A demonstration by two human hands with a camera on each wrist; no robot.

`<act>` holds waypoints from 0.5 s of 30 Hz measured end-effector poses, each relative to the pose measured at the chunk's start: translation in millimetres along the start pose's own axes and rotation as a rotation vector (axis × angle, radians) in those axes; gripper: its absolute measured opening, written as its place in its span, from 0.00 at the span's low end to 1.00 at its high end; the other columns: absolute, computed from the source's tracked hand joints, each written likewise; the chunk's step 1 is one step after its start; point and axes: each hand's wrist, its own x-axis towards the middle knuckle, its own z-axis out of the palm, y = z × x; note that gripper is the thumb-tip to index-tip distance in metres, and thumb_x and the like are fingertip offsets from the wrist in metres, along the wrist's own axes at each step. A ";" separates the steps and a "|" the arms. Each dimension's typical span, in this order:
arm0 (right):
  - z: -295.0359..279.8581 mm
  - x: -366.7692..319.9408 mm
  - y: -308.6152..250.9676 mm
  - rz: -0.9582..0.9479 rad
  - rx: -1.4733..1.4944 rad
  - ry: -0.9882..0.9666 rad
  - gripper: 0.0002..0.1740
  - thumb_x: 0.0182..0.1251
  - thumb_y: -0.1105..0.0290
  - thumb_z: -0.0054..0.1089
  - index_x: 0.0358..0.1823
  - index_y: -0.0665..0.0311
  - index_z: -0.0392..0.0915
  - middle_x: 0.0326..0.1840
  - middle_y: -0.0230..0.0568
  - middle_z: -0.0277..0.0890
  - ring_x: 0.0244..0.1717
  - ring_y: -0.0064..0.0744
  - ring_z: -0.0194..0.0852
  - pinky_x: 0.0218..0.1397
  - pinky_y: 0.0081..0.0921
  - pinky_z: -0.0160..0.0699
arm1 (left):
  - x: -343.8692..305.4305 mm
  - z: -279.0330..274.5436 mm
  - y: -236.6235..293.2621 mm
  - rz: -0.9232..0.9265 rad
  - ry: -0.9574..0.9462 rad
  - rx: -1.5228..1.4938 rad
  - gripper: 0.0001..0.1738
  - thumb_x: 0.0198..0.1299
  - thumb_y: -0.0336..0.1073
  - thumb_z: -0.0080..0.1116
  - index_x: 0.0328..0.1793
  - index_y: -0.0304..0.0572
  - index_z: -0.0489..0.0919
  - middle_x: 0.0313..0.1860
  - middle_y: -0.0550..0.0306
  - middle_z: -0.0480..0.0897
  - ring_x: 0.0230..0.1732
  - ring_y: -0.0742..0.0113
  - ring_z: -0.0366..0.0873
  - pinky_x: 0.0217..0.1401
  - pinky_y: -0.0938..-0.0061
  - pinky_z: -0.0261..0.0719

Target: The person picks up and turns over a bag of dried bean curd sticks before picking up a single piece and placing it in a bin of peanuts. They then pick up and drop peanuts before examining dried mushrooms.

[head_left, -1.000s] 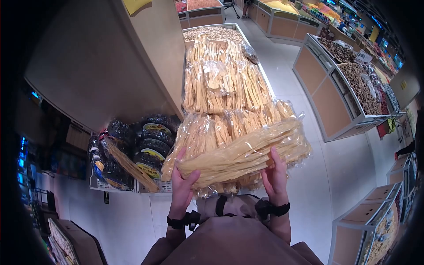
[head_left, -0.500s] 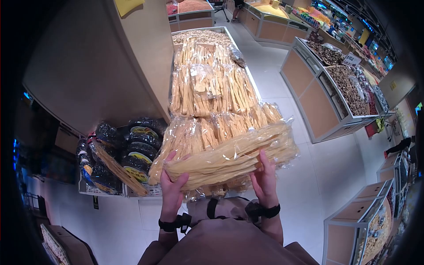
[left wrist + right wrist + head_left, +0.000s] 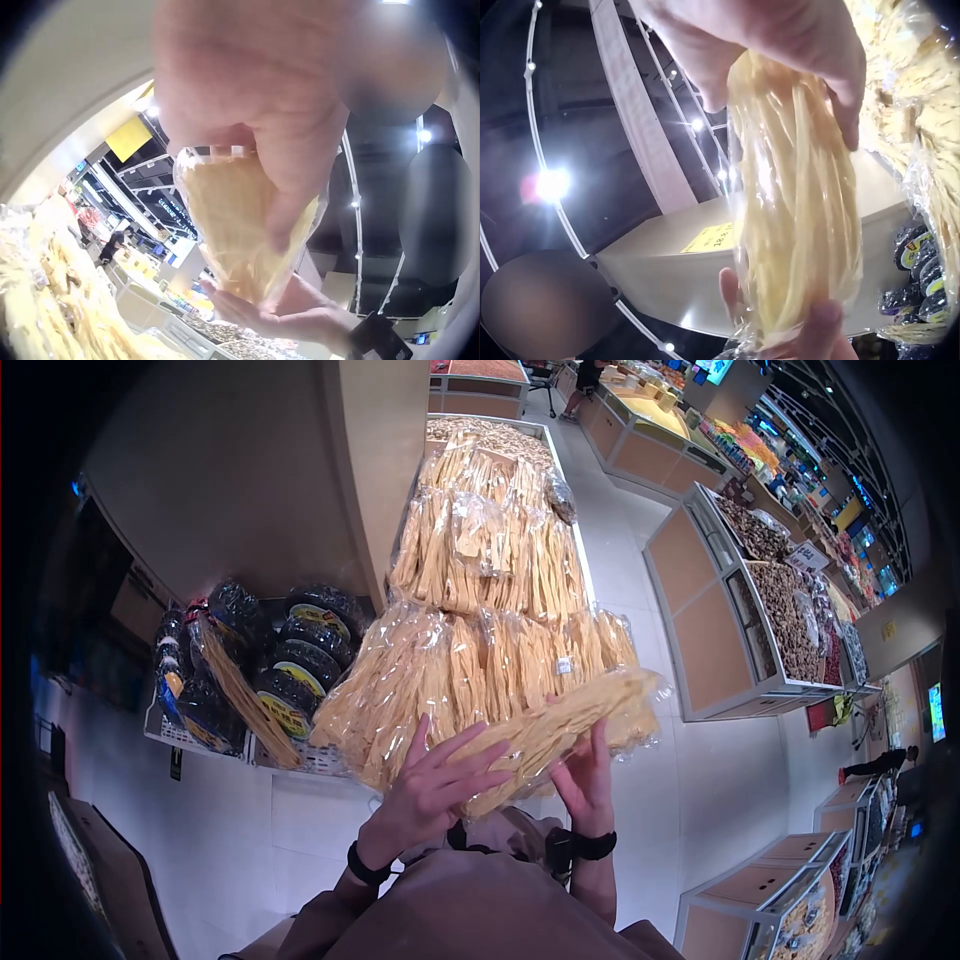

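A long clear bag of dried bean curd sticks (image 3: 540, 745) is held slantwise in front of the body, its left end lower and nearer the chest. My left hand (image 3: 430, 792) grips that end with fingers spread across its top. In the left wrist view, the thumb (image 3: 289, 214) presses along the bag's face. My right hand (image 3: 587, 780) supports the bag farther along from the near side. The right wrist view shows the right hand (image 3: 780, 37) around the bag, fingers on one side and thumb on the other.
More bagged bean curd sticks (image 3: 480, 650) cover the stall ahead, in rows. Black-wrapped round packs (image 3: 300, 665) fill a white crate at left, beside a tall beige panel (image 3: 230, 490). Bins of dried goods (image 3: 780, 610) stand across the aisle at right.
My left hand has shifted from beneath the bag's left end to over its top. That end has swung toward the body and right, so the bag slants more steeply. The head view has turned.
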 end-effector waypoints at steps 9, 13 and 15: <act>23.4 -1.7 -3.0 -0.320 0.138 0.044 0.45 0.55 0.69 0.56 0.78 0.63 0.51 0.79 0.40 0.54 0.81 0.42 0.47 0.82 0.48 0.47 | 1.0 -1.9 14.6 -0.232 -0.135 0.280 0.38 0.50 0.34 0.68 0.72 0.54 0.72 0.77 0.55 0.64 0.78 0.50 0.59 0.79 0.46 0.53; 25.5 -8.0 3.7 -0.331 0.227 -0.147 0.54 0.43 0.74 0.60 0.78 0.62 0.49 0.81 0.42 0.48 0.84 0.46 0.36 0.83 0.50 0.38 | 15.2 -0.6 15.5 -0.216 -0.018 0.303 0.46 0.43 0.41 0.76 0.73 0.51 0.70 0.77 0.53 0.64 0.78 0.48 0.58 0.77 0.45 0.56; 23.1 -11.2 2.7 -0.300 0.140 -0.233 0.56 0.42 0.74 0.62 0.79 0.59 0.49 0.82 0.44 0.46 0.84 0.48 0.36 0.83 0.51 0.37 | 21.7 -2.3 18.5 -0.242 0.098 0.344 0.44 0.38 0.34 0.74 0.69 0.49 0.73 0.70 0.54 0.71 0.72 0.49 0.65 0.75 0.47 0.58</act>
